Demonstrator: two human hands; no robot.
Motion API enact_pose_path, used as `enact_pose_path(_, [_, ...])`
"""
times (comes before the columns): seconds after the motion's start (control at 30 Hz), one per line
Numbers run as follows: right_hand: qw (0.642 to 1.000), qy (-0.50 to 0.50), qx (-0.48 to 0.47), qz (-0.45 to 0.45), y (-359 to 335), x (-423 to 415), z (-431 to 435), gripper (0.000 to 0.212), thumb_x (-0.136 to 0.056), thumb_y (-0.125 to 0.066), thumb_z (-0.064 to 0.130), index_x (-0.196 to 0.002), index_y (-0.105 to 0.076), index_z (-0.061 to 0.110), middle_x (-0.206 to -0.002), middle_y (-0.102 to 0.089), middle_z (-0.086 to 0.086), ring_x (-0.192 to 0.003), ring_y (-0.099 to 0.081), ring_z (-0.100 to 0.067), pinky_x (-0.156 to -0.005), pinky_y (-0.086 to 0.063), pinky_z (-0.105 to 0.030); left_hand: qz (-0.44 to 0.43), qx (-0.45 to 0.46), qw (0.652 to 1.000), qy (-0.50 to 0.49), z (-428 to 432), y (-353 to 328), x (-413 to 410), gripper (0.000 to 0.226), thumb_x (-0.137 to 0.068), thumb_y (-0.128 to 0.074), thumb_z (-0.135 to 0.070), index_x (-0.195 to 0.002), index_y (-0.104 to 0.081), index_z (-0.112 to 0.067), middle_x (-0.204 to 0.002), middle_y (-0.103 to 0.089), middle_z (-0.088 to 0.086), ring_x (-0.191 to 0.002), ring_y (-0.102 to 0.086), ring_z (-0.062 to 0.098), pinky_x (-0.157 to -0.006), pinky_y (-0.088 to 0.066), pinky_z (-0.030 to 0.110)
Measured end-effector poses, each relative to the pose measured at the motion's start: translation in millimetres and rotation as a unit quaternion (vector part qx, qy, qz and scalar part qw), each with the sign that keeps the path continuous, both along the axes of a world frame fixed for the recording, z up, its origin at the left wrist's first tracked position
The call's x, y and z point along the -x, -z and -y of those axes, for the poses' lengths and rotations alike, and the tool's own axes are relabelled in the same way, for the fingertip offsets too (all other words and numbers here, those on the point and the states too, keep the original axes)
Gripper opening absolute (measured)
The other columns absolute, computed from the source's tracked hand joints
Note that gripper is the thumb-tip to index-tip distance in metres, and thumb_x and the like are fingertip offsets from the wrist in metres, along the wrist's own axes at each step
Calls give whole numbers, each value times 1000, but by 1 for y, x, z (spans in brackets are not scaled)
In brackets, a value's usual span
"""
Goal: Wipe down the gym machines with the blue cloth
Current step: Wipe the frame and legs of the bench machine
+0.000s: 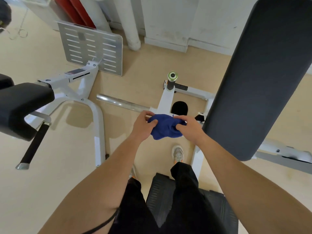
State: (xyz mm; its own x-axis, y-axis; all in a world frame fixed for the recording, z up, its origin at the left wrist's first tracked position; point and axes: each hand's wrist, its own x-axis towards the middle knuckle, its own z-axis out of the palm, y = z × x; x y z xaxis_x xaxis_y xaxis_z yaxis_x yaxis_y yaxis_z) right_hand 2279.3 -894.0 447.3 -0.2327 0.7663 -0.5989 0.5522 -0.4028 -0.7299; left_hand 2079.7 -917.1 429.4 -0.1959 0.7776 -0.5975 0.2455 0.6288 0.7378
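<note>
The blue cloth (164, 126) is bunched up in front of me, held between both hands above the floor. My left hand (143, 126) grips its left side with curled fingers. My right hand (189, 128) pinches its right side. Just beyond the cloth runs a white machine frame (166, 98) with a chrome bar (118, 103) and a black-gripped handle with a green end cap (172, 76). A long black back pad (263, 73) slants up on the right.
Another white machine (81, 86) with a black pad (22, 105), a black handle (35, 144) and a slotted metal footplate (94, 48) stands to the left. A white pipe (131, 31) and wall lie ahead. My legs and shoe (178, 154) are below, by a black step (160, 196).
</note>
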Motion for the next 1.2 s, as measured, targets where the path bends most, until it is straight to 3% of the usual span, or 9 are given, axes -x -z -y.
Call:
enact_pose_path(0.13, [997, 71, -29, 2, 53, 15, -21, 26, -88, -49, 26, -85, -66, 7, -86, -63, -19, -72, -50, -20, -66, -40, -33, -69, -82, 994, -27, -29, 47, -12, 26, -88, -57, -6, -107, -59, -25, -100, -63, -9, -85, -59, 10, -72, -45, 18])
enact_pose_path(0.2, [996, 86, -30, 9, 86, 24, -26, 29, -91, -47, 33, -95, -66, 11, -103, -62, -14, -88, -54, -19, -76, -43, -35, -161, -90, 983, -14, -36, 74, -16, 27, -90, -55, -11, -114, -61, -23, -112, -61, -7, -95, -57, 9, -78, -39, 18])
enact_pose_path(0.27, [995, 86, -32, 25, 114, 33, -22, 42, -98, -44, 36, -128, -60, 12, -134, -54, -7, -122, -48, -21, -103, -40, -39, -223, -67, 972, 19, -34, 102, -17, 31, -94, -53, -21, -124, -60, -19, -122, -59, -3, -106, -56, 14, -83, -38, 21])
enact_pose_path(0.37, [993, 119, -15, -4, 141, 45, -2, 42, -106, -36, 34, -145, -43, 19, -130, -52, 1, -116, -51, -15, -95, -40, -28, -156, -75, 982, 73, -16, 132, -27, 45, -101, -45, -33, -143, -43, -19, -131, -58, -3, -113, -56, 14, -93, -45, 27])
enact_pose_path(0.47, [985, 156, -41, -53, 160, 59, 12, 35, -106, -35, 35, -141, -39, 36, -111, -63, 2, -96, -64, -14, -78, -52, -26, -178, -102, 973, 104, -9, 150, -34, 50, -101, -41, -37, -148, -31, -21, -121, -58, -3, -99, -59, 14, -82, -50, 32])
enact_pose_path(0.63, [981, 177, -78, -11, 176, 66, -24, 35, -105, -44, 26, -139, -43, 23, -86, -60, 6, -74, -57, -5, -59, -40, -9, -155, -135, 972, 114, -52, 162, -26, 21, -100, -46, -24, -118, -50, -14, -83, -61, -2, -71, -58, 14, -65, -46, 29])
enact_pose_path(0.8, [971, 217, -96, 13, 188, 66, -93, 29, -102, -49, 23, -128, -55, 15, -86, -61, 12, -74, -56, 1, -57, -39, -3, -122, -156, 975, 102, -122, 171, -27, 17, -97, -51, -16, -110, -59, -9, -75, -59, -6, -63, -52, 1, -57, -36, 8])
enact_pose_path(1.1, [985, 150, -62, 53, 173, 72, -5, 59, -104, -47, 24, -156, -20, 29, -103, -56, 9, -85, -54, 3, -67, -38, -1, -116, -139, 973, 145, -27, 167, -8, 30, -99, -52, -25, -128, -49, -18, -84, -62, -9, -72, -60, 7, -65, -48, 22])
enact_pose_path(1.2, [987, 145, -53, 53, 170, 71, -7, 56, -104, -47, 23, -155, -25, 24, -100, -55, 8, -88, -55, -3, -68, -38, -3, -140, -144, 965, 166, -32, 167, -7, 34, -100, -50, -26, -132, -47, -15, -86, -61, -6, -73, -59, 10, -67, -51, 29])
